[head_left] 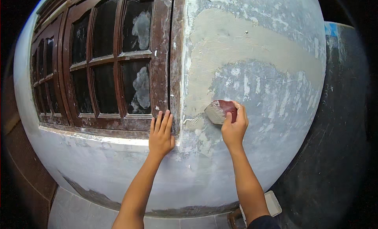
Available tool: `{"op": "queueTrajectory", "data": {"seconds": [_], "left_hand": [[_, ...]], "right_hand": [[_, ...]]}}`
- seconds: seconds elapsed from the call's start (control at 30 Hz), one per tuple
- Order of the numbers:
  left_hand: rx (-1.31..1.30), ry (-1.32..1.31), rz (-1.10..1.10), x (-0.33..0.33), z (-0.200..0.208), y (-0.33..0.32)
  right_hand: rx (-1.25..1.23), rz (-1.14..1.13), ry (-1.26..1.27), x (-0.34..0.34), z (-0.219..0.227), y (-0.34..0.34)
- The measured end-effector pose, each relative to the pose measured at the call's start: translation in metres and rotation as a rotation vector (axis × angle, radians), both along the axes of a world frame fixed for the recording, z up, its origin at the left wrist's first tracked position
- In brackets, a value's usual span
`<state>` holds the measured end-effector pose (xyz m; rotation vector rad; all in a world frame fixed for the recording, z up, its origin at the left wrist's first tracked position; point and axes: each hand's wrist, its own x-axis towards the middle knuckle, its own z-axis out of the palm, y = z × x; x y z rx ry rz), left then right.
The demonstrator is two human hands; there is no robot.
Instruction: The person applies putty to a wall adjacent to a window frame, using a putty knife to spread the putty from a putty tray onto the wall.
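Note:
My right hand (pixel 235 125) grips a dark red, flat plastering scraper (pixel 227 107) between thumb and fingers. Grey-beige filler covers much of the scraper's left part, and its edge lies at the wall. Around it on the whitish-grey wall (pixel 252 122) spreads a band of fresh beige filler (pixel 232 36), running down beside the window frame and across to the upper right. My left hand (pixel 161 132) rests flat, fingers stretched, against the lower right corner of the brown wooden window (pixel 159 71). Nothing is in that hand.
A pale tray or container (pixel 272 203) sits low by my right forearm, partly hidden. Grey floor tiles (pixel 75 209) run along the wall's foot. At the right stands a dark grey wall (pixel 334 122); at the far left is a brown surface (pixel 29 162).

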<state>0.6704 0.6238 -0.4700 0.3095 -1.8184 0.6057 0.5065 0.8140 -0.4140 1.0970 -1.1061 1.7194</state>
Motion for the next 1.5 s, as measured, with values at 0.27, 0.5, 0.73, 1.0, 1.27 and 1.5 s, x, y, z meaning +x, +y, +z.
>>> {"op": "queueTrajectory", "data": {"seconds": [0.27, 0.5, 0.73, 1.0, 1.27, 1.5], "left_hand": [[0.018, -0.002, 0.010, 0.000, 0.001, -0.001], [0.028, -0.002, 0.015, 0.000, 0.003, 0.000], [0.015, 0.003, -0.019, 0.004, 0.005, -0.005], [0.003, 0.041, -0.325, -0.035, -0.037, 0.046], [0.069, -0.341, -0.524, -0.115, -0.104, 0.137], [0.147, -0.759, -0.664, -0.197, -0.207, 0.195]], "right_hand": [[0.007, 0.007, -0.054, 0.002, -0.004, -0.008], [0.054, 0.070, 0.055, 0.018, -0.020, -0.011], [0.058, 0.029, -0.161, 0.004, -0.040, 0.000], [0.142, 0.037, -0.465, -0.038, -0.093, 0.036], [0.143, 0.040, -0.687, -0.096, -0.175, 0.099], [0.162, -0.131, -0.944, -0.166, -0.310, 0.187]]}}
